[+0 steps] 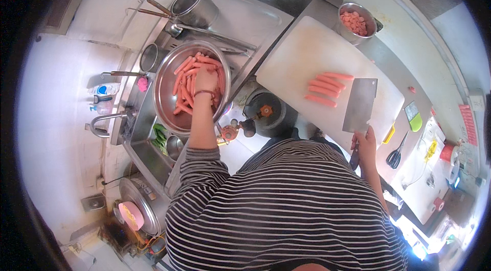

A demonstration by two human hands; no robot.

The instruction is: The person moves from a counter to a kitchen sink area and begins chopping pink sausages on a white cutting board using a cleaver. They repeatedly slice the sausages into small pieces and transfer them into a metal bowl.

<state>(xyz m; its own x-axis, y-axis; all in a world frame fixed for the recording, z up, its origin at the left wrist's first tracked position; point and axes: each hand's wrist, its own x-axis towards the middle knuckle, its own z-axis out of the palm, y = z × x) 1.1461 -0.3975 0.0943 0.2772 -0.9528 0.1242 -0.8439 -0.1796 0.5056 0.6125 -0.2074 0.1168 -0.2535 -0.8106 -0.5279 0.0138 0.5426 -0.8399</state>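
My left hand [206, 79] reaches down into a wide steel bowl [163, 117] among many pink sausages [188, 90]; its fingers are partly hidden, so I cannot tell whether it grips any. In my right hand [364, 144] is a cleaver [360, 104], held by its dark handle, the broad blade flat over the white cutting board [299, 48]. Several whole sausages [324, 86] lie side by side on the board, just left of the blade. Beyond the board's far right corner, a steel pot [355, 37] holds sliced sausage pieces [353, 23].
Black-handled scissors [395, 158] and a green-and-white grater [413, 117] lie right of the board. A gas cylinder [268, 113] stands below, between the counters. Left are a sink [153, 163] with green leaves [159, 138], a curved tap [103, 117] and a steel pot [199, 10].
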